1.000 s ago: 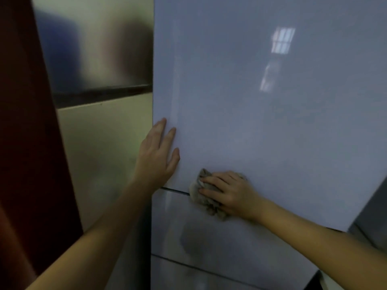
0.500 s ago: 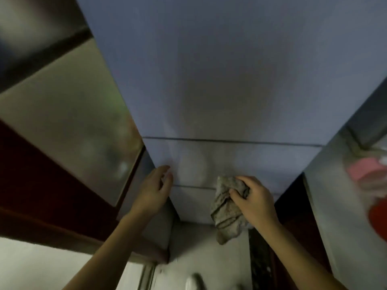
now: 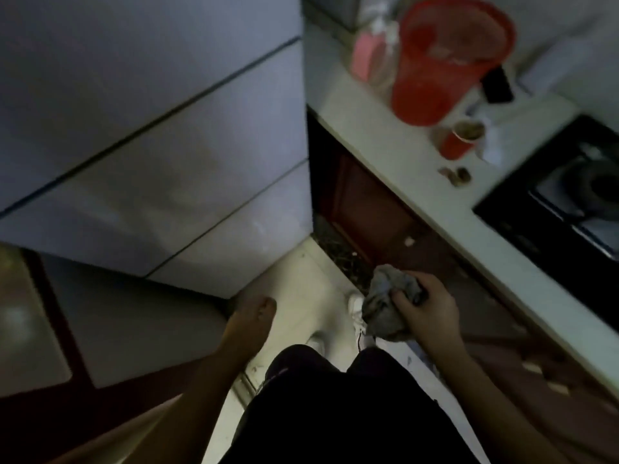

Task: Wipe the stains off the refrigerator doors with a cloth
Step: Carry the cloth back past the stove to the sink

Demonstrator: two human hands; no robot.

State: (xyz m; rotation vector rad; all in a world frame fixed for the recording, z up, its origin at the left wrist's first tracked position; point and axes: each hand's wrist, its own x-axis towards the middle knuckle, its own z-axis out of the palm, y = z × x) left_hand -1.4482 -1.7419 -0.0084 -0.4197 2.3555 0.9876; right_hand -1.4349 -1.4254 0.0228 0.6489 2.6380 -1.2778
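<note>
The refrigerator doors fill the upper left, pale panels split by dark seams, and every other thing can be placed from them. Below their lower corner the left hand hangs empty over the floor, clear of the panels; blur and shadow hide whether its fingers are spread or curled, so I cannot tell. Further right of the doors, and lower, the right hand is clamped on the cloth, a crumpled grey wad held in the air, not touching any panel. Right again, beyond the doors' edge, a counter carries a red bucket and a small red cup, with a stove at the far right. No stains can be made out on the doors in this dim, smeared view. The risk, as I judge it, is that the lower panels get skipped, or that the swinging cloth hand clips the counter edge nearby.
</note>
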